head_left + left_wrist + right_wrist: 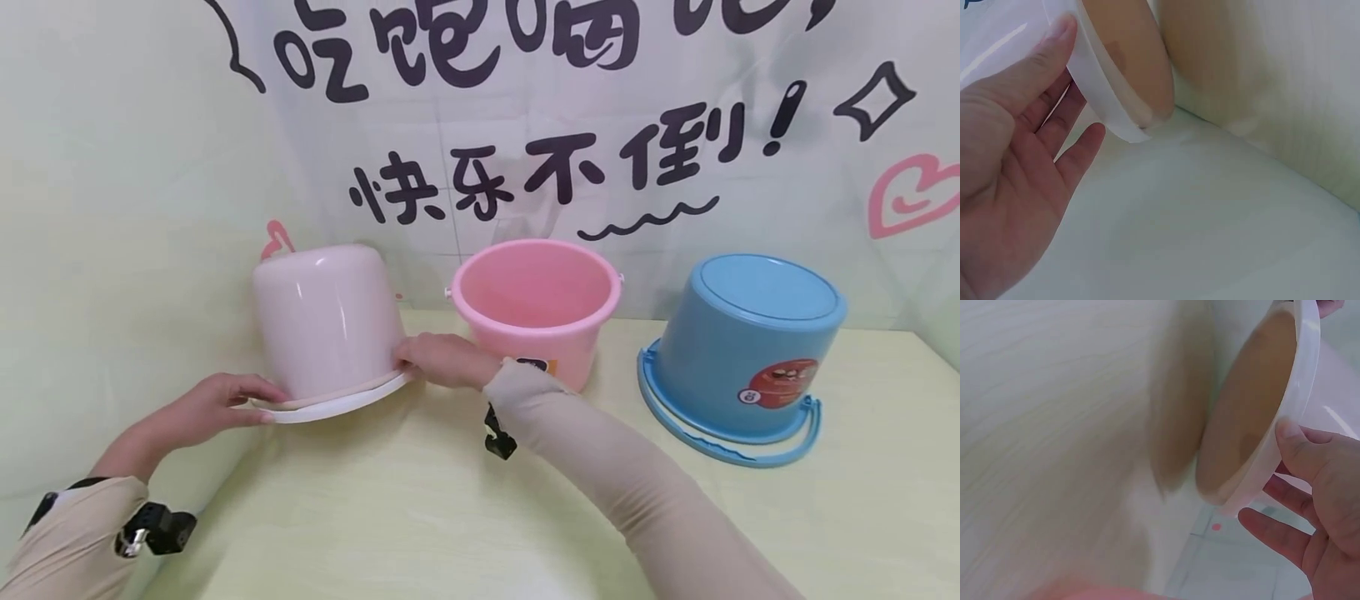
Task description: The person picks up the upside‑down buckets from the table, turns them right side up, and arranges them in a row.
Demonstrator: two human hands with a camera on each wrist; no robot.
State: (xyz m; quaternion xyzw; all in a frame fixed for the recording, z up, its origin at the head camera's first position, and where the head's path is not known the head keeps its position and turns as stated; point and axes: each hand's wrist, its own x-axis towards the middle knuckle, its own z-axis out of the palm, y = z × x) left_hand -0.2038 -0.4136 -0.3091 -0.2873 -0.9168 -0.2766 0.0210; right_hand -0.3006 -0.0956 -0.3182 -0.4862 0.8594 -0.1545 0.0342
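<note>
A pale pink bucket point(330, 321) stands upside down and tilted at the left, between both hands. The near side of its white rim point(337, 407) is raised off the table, with a shadow beneath. My left hand point(198, 408) pinches the rim at the left, thumb on one side and fingers on the other. On the opposite side my right hand point(450, 358) grips the rim with thumb and fingers. Both wrist views look partly into the bucket's brownish, shaded inside point(1247, 419). Whether its far edge touches the table I cannot tell.
A brighter pink bucket point(536, 325) stands upright just behind the right hand. To the right a blue bucket point(765, 342) sits upside down, its handle point(727, 450) lying on the pale table point(450, 517). A white printed sheet point(495, 108) hangs behind; a wall point(127, 208) borders the left.
</note>
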